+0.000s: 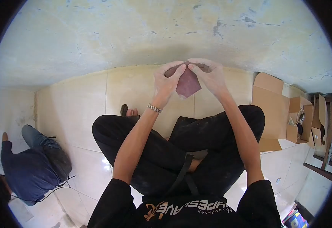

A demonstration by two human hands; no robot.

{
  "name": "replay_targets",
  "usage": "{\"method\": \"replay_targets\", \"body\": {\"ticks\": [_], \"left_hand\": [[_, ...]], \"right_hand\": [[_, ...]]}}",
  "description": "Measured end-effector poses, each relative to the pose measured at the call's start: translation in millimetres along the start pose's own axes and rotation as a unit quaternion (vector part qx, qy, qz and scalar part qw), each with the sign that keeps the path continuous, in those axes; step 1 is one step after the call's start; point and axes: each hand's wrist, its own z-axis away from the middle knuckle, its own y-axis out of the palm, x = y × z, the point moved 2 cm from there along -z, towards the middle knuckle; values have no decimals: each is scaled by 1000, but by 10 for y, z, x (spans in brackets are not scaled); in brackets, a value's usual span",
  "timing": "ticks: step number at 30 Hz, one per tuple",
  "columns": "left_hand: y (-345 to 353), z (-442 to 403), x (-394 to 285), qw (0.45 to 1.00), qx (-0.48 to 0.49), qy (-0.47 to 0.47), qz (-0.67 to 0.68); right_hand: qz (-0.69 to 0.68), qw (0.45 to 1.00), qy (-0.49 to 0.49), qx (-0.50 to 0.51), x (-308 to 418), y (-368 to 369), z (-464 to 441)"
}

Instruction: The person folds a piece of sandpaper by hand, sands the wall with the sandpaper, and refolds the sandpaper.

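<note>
A reddish-purple sheet of sandpaper (188, 84) is held up between my two hands, in front of the wall. My left hand (165, 81) pinches its left upper part, thumb on the near face and fingers behind. On the other side my right hand (212, 78) grips it the same way, the two thumbs almost meeting near the top edge. The sheet's lower corner hangs down below my thumbs. Pale dust coats the fingers of both hands, and a metal bracelet (155, 108) is on my left wrist.
A scuffed, pale wall (135, 34) rises close ahead above the tiled floor (78, 114). To the right lie an opened cardboard box (270, 110), a smaller box (300, 119) with cables and a wooden frame (319, 171). Another person (33, 167) sits at left beside a black cable.
</note>
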Motion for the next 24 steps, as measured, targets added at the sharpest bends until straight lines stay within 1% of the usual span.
{"method": "replay_targets", "body": {"ticks": [5, 8, 11, 14, 17, 20, 22, 23, 24], "left_hand": [[12, 5, 5, 1000, -1, 10, -22], [16, 4, -26, 998, -7, 32, -57], [23, 18, -51, 994, -7, 61, -87], [26, 31, -55, 992, -5, 79, -100], [38, 46, -50, 989, -6, 97, -109], [56, 58, -53, 985, 1, 124, -116], [63, 66, -69, 982, 7, 148, -121], [60, 64, -66, 981, 12, 144, -128], [53, 61, -63, 981, 17, 140, -135]], "right_hand": [[4, 1000, -4, -7, 0, -48, -13], [7, 999, 36, -12, 52, -56, -25], [35, 999, 12, -14, 36, -53, -13], [41, 999, 11, -11, 6, -49, -10], [47, 998, -24, -17, -12, -37, -2], [166, 980, -108, -29, 19, -36, 13], [187, 973, -129, -37, 35, -28, 31], [198, 969, -140, -41, 49, -27, 34], [195, 971, -130, -38, 57, -28, 35]]}}
